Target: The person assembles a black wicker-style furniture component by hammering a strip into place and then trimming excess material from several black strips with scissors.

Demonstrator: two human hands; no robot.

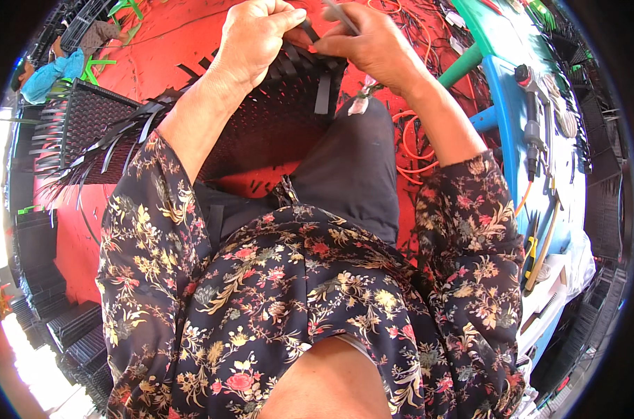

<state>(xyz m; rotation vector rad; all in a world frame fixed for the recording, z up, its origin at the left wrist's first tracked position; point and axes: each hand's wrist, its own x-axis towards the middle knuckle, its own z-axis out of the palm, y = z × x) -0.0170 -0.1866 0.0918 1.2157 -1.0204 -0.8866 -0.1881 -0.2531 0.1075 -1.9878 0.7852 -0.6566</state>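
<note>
Both my hands are raised near the top of the head view, above a black woven plastic panel (261, 136) that lies across my lap. My left hand (255, 38) is closed, with thumb and forefinger pinching a dark flat strip (308, 31). Close by on the right, my right hand (373, 43) is closed around a thin grey flat strip (343, 18) that slants up past the fingers. Its far end is cut off by the frame. Loose strip ends stick out along the panel's upper edge, and one grey strip end (322, 94) hangs over the weave.
Another woven panel (97, 122) with splayed strips lies left, near a person with a blue cloth (52, 78). At right, a blue table (500, 84) bears a power tool (531, 119), yellow-handled pliers (530, 253) and a wooden-handled tool (540, 258). An orange hose (409, 143) loops over the red floor (170, 42).
</note>
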